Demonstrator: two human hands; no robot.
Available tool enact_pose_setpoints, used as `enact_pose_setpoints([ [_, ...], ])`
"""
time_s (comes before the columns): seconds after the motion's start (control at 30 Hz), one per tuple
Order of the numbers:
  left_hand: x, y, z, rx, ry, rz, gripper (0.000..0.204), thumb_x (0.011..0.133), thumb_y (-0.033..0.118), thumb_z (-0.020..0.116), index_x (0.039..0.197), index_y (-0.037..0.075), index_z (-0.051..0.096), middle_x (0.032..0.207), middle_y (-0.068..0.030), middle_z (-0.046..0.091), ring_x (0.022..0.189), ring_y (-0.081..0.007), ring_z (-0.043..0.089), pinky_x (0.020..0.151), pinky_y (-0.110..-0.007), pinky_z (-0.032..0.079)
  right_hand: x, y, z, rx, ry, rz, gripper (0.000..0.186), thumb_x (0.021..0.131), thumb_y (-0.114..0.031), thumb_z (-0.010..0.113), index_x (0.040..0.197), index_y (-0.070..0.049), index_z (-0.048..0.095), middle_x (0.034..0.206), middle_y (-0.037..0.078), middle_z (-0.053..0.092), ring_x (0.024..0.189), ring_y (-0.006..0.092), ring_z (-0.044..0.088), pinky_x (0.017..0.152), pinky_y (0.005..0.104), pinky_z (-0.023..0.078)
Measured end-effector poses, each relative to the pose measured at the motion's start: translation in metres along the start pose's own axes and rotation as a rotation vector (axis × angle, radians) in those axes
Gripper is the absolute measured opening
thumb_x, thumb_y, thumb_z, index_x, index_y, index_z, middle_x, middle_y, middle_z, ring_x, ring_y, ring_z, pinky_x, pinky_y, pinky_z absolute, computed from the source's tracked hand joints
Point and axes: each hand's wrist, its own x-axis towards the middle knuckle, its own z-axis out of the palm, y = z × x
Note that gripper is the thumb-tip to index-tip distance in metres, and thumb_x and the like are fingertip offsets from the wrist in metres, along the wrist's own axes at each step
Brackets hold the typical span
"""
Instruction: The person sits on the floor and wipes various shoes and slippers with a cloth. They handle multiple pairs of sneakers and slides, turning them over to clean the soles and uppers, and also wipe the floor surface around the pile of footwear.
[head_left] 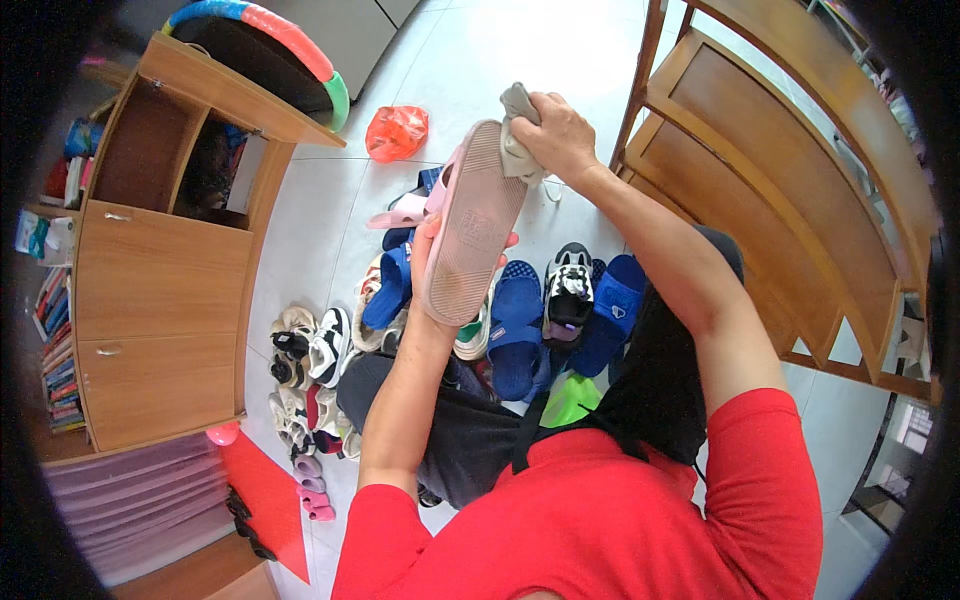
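Observation:
My left hand (pixel 432 255) is wrapped round a pink slide sandal (pixel 474 215), its ribbed sole turned up toward me and its straps pointing left. With my right hand (pixel 558 138) I grip a crumpled greyish cloth (pixel 517 145), which lies against the upper right edge of the sole. Under the sandal, blue slippers (pixel 517 320) stand on the floor, beside a black-and-white sneaker (pixel 570 290) and another blue slipper (pixel 612 310). Part of my left hand's fingers is hidden behind the sandal.
A red plastic bag (pixel 397 134) lies on the tiled floor ahead. Several more shoes (pixel 330 345) stand to the left, near a wooden cabinet (pixel 165 270). A wooden chair-like frame (pixel 760 170) rises at the right. A red mat (pixel 265 490) is at the lower left.

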Motion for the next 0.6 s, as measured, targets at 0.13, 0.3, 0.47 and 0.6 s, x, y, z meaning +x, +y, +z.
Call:
enact_pose_setpoints([
  [0.13, 0.005, 0.014, -0.040, -0.076, -0.016, 0.025, 0.053, 0.089, 0.042, 0.040, 0.128, 0.008, 0.044, 0.117, -0.0161, 0.055, 0.093, -0.0316, 0.061, 0.071, -0.043, 0.055, -0.046, -0.039, 0.019, 0.170, 0.064, -0.385, 0.040, 0.072, -0.027, 0.057, 0.105, -0.004, 0.058, 0.099, 0.016, 0.059, 0.086, 0.0335, 0.061, 0.074, 0.0420, 0.049],
  [0.3, 0.010, -0.003, -0.036, -0.204, 0.079, 0.014, 0.052, 0.090, 0.041, 0.034, 0.127, 0.006, 0.046, 0.115, -0.0176, 0.057, 0.103, -0.0327, 0.058, 0.085, -0.045, 0.051, -0.062, -0.020, 0.037, 0.030, -0.024, -0.693, 0.040, 0.068, -0.023, 0.062, 0.105, -0.009, 0.059, 0.100, 0.012, 0.060, 0.089, 0.0266, 0.062, 0.078, 0.0387, 0.052],
  [0.47, -0.007, -0.004, -0.014, -0.033, 0.004, -0.076, 0.055, 0.089, 0.038, 0.035, 0.127, -0.001, 0.044, 0.108, -0.0231, 0.058, 0.084, -0.0394, 0.063, 0.060, -0.040, 0.058, -0.002, 0.001, 0.003, -0.017, -0.073, 0.029, 0.037, 0.076, -0.031, 0.052, 0.103, -0.007, 0.061, 0.100, 0.012, 0.059, 0.087, 0.0253, 0.062, 0.074, 0.0395, 0.051],
  [0.6, -0.001, 0.007, -0.025, -0.115, 0.053, 0.048, 0.053, 0.091, 0.041, 0.036, 0.126, 0.002, 0.044, 0.109, -0.0216, 0.057, 0.090, -0.0342, 0.062, 0.064, -0.042, 0.057, -0.046, -0.036, 0.017, 0.186, -0.045, -0.267, 0.039, 0.071, -0.027, 0.057, 0.103, -0.005, 0.061, 0.097, 0.014, 0.059, 0.084, 0.0288, 0.061, 0.074, 0.0384, 0.051],
])
